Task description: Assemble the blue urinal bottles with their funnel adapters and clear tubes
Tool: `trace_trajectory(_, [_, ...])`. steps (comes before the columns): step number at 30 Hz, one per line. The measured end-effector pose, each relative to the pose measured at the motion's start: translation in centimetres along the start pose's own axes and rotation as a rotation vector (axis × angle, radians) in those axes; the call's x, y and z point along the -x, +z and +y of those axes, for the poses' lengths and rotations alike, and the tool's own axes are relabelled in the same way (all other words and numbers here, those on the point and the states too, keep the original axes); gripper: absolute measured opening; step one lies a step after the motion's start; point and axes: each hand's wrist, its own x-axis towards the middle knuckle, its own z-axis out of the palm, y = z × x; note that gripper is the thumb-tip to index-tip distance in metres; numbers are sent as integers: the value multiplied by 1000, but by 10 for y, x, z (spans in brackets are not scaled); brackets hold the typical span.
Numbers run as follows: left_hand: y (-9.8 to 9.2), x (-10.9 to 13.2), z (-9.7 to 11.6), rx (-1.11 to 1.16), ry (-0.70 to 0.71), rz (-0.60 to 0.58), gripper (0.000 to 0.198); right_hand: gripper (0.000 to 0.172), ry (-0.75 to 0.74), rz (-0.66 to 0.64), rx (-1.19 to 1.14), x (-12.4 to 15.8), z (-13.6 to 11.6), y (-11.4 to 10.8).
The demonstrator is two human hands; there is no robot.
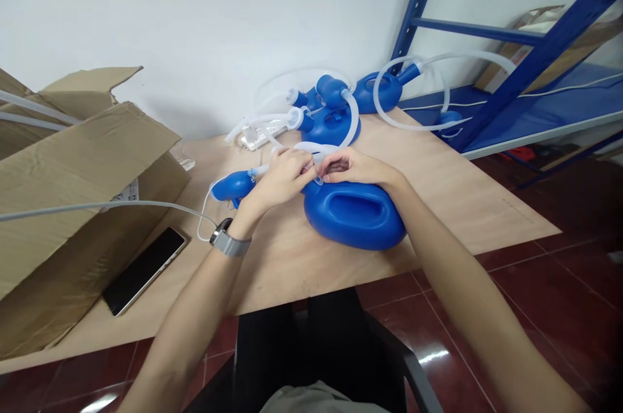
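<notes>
A blue plastic urinal bottle (354, 234) with a moulded handle lies on its side on the wooden table (282, 270), its neck toward the left. At that neck is a translucent cap (318, 180), mostly covered by fingers. My left hand (291, 173) is closed over the cap from the left, its fingertips partly hidden. From the other side my right hand (355, 166) pinches the same cap, with the wrist just above the bottle. A clear tube (318, 149) curves behind both hands. Left of my left hand lies a blue funnel-shaped receiver (233, 186) joined to a tube.
More blue bottles (328, 124) with coiled tubes lie at the back, near a white power strip (257, 137). An open cardboard box (97, 173) and a black phone (145, 271) are at left. A cable (160, 203) reaches my watch (228, 241). A blue shelf (511, 75) stands right.
</notes>
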Motion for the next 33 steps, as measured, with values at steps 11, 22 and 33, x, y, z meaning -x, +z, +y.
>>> trace_trajectory(11, [-1, -3, -9, 28, 89, -50, 36, 38, 123, -53, -101, -12, 12, 2])
trace_trajectory(22, [1, 0, -6, -9, 29, 5, 34, 46, 265, -47, 92, -4, 1, -1])
trace_trajectory(33, [13, 4, 3, 27, -66, 125, 32, 39, 281, -73, 111, -2, -9, 3])
